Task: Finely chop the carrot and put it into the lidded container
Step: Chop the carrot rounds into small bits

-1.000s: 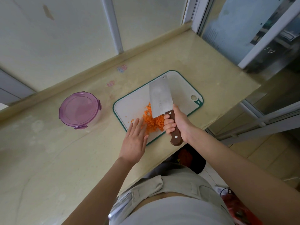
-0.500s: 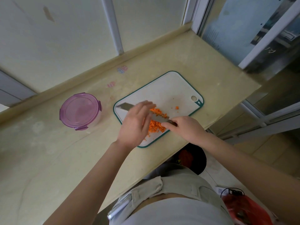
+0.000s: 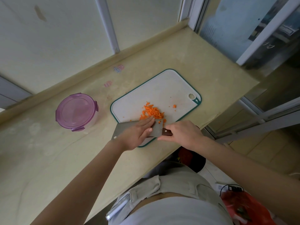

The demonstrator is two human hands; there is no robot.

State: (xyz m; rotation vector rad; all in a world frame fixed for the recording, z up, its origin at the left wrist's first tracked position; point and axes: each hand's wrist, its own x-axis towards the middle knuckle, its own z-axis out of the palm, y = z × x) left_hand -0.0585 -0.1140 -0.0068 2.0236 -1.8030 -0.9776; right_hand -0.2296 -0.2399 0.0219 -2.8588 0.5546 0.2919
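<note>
A heap of finely chopped carrot (image 3: 152,112) lies on the white, green-rimmed cutting board (image 3: 162,90). A cleaver (image 3: 123,129) lies flat across the board's near edge, its blade pointing left. My right hand (image 3: 181,133) grips its brown wooden handle. My left hand (image 3: 138,132) rests on the flat of the blade with straight fingers, the fingertips touching the heap's near edge. The round container with a closed purple lid (image 3: 76,111) stands on the counter left of the board.
A beige stone counter (image 3: 48,151) runs along a window wall, its front edge close to my body. A few carrot bits (image 3: 174,106) lie apart on the board. A red plastic bag (image 3: 243,207) lies on the floor at lower right.
The cleaver went from upright over the carrot to lying flat at the board's near edge. My left hand moved onto the blade and slid with it toward me, leaving the carrot heap uncovered.
</note>
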